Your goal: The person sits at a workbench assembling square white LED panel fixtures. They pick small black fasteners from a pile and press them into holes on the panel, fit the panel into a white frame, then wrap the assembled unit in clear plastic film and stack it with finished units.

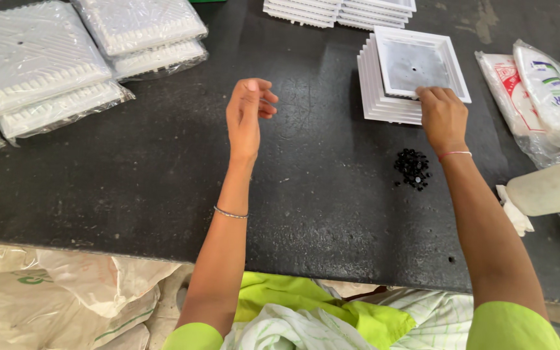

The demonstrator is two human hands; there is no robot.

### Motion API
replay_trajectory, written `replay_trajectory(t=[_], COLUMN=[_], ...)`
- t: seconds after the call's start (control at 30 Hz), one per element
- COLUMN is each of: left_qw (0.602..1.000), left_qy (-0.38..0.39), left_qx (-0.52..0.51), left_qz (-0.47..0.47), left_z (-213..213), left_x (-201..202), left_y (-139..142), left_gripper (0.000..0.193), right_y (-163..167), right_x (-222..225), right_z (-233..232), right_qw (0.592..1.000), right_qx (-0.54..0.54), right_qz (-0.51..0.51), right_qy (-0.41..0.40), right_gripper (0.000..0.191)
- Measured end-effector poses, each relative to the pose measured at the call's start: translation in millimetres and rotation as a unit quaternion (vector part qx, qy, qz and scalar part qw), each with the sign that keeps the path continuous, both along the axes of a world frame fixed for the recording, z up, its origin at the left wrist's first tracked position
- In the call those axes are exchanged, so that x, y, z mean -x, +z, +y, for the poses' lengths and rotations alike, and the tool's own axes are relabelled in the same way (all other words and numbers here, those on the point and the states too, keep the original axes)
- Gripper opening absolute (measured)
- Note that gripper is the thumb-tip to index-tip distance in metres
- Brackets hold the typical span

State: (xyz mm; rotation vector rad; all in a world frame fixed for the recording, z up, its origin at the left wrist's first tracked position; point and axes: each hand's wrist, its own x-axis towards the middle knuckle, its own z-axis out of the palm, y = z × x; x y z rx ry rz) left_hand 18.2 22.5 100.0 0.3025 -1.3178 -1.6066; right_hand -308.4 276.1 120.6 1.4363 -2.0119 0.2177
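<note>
A: Report the surface and its surroundings.

B: The worktop (pixel 163 181) is a dark, matte slab, scuffed and flecked with pale marks. Its near edge runs across the lower part of the view. Below that edge, on the left, lie pale woven sacks (pixel 53 291).

A: Position of the right hand?

B: The right hand (pixel 443 118) rests on the near edge of the white square panels (pixel 384 97), a stepped stack at the upper right of the worktop. The fingers are drawn together and pressed on the rim of the top panel (pixel 419 61), which has a grey centre with a small dark hole. Whether they pinch anything small cannot be determined from this view.

A: Left hand?

B: The left hand (pixel 247 110) is raised above the bare middle of the worktop, well apart from the stack. The fingers are loosely curled, with nothing held.

A: Adjacent items?

B: A small heap of black pieces (pixel 413 168) lies just beside the right wrist. Plastic-wrapped panels (pixel 40 65) sit stacked at the upper left. More white panels (pixel 338 11) line the far edge. Printed plastic bags (pixel 539 97) lie at the right, near a pale cylindrical object (pixel 552 188).
</note>
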Motion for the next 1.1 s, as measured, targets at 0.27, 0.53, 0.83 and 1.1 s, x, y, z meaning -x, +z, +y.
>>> replay_trajectory(t=[0.27,0.53,0.83,1.1], left_qw=[0.999,0.998,0.999,0.995], left_qy=[0.008,0.01,0.006,0.057], left_qx=[0.03,0.049,0.033,-0.023], left_qz=[-0.014,-0.034,-0.041,-0.073], left_z=[5.6,14.1,16.8,13.0], left_x=[-2.2,-7.1,-11.2,-3.4], left_y=[-2.7,-5.3,-8.6,-27.2], left_gripper=[0.044,0.046,0.049,0.047], right_y=[1.2,16.1,23.6,36.5], right_x=[-0.3,3.9,6.9,-83.1], right_z=[5.1,14.1,17.5,25.5], right_qw=[0.999,0.994,0.984,0.988], right_qx=[-0.042,-0.1,-0.136,-0.033], right_qz=[0.007,-0.041,-0.114,-0.129], right_qy=[-0.007,-0.004,-0.01,0.072], right_gripper=[0.019,0.018,0.018,0.043])
